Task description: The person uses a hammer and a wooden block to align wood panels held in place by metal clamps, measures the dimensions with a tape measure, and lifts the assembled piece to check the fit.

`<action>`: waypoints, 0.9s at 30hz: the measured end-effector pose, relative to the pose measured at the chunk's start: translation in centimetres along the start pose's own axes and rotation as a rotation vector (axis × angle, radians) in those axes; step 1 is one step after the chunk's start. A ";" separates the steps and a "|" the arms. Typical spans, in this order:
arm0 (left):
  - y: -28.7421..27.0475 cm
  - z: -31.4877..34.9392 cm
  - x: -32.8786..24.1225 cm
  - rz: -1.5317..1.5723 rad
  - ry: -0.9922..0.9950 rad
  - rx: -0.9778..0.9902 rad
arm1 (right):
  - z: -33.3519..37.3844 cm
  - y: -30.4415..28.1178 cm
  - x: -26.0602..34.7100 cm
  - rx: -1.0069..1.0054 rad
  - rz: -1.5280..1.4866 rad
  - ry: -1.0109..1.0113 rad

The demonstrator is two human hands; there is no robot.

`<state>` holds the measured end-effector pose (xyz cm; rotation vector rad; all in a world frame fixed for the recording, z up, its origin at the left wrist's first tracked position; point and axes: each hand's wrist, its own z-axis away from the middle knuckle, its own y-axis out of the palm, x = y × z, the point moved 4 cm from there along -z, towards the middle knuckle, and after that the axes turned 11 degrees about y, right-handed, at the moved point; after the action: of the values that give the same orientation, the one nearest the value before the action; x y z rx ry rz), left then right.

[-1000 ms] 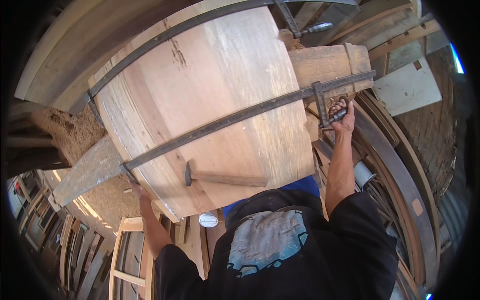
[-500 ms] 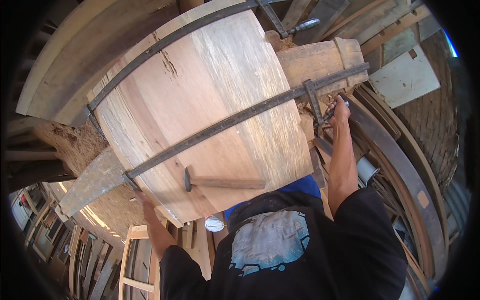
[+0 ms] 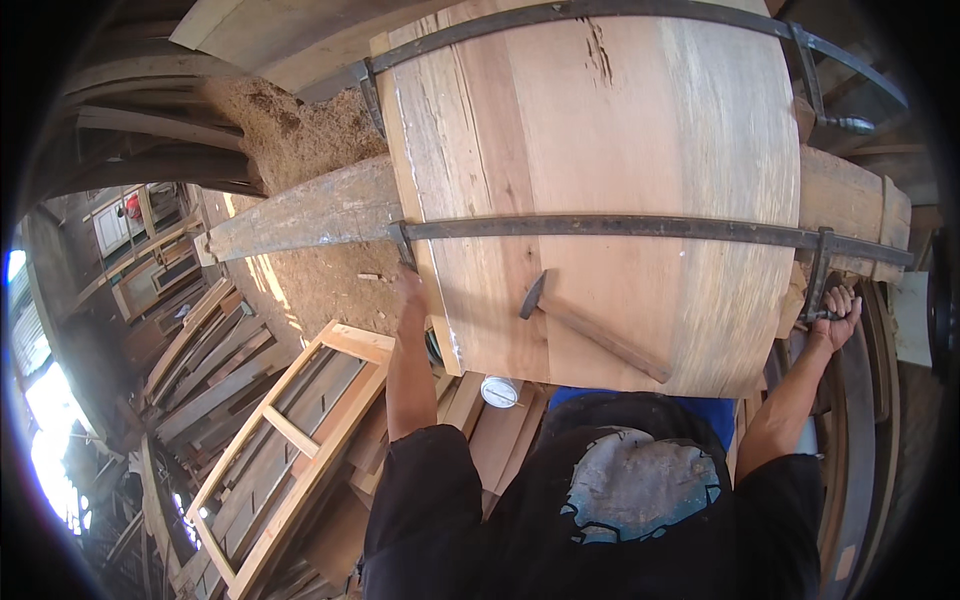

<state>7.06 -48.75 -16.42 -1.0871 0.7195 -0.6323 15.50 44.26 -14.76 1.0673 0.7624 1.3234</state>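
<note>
A wide panel of joined boards lies across wooden supports, with a bar clamp running over its near half. At the clamp's right end, my right hand is closed around the screw handle, below the sliding jaw. My left hand is at the fixed jaw by the panel's left edge and seems to grip it; its fingertips are partly hidden. A hammer rests on the panel, its head toward the left. A second bar clamp spans the far part of the panel.
A timber support sticks out left of the panel over sawdust. At lower left leans a wooden frame amid stacked boards. A white can stands below the near edge. Long planks lie at the right.
The view has turned, so the panel, clamps and hammer appear rotated clockwise and shifted right. Both hands stay at the near clamp's ends. The right hand's wrist and fingers have turned on the handle.
</note>
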 end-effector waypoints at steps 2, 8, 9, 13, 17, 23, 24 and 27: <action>0.0 2.0 -5.8 0.094 -0.029 0.032 | 2.0 -1.3 2.9 -0.295 0.187 0.008; -2.0 3.3 -9.6 0.034 -0.024 0.104 | 1.2 -2.6 3.5 -0.983 0.430 0.036; -1.8 3.2 -9.9 0.048 -0.049 0.113 | 1.4 -1.8 3.2 -1.088 0.483 0.018; 0.4 0.6 -5.1 0.092 -0.216 0.173 | 2.0 -0.1 1.8 -0.667 0.410 0.095; -0.1 -1.5 -1.4 -0.122 -0.065 0.112 | 1.8 1.3 -1.1 -0.391 0.193 -0.061; -1.9 2.2 -6.1 -0.058 0.022 0.094 | 0.6 0.6 -0.3 -0.044 -0.021 -0.081; -2.3 2.0 -4.8 -0.010 -0.044 0.098 | 0.7 0.4 -0.5 -0.054 -0.022 -0.059; -0.8 2.2 -6.7 0.018 0.023 0.133 | 1.7 -0.3 1.9 -0.417 0.202 -0.018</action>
<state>4.61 -42.70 -13.68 -0.9516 0.6965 -0.6687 17.43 45.87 -14.19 0.8326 0.3462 1.5582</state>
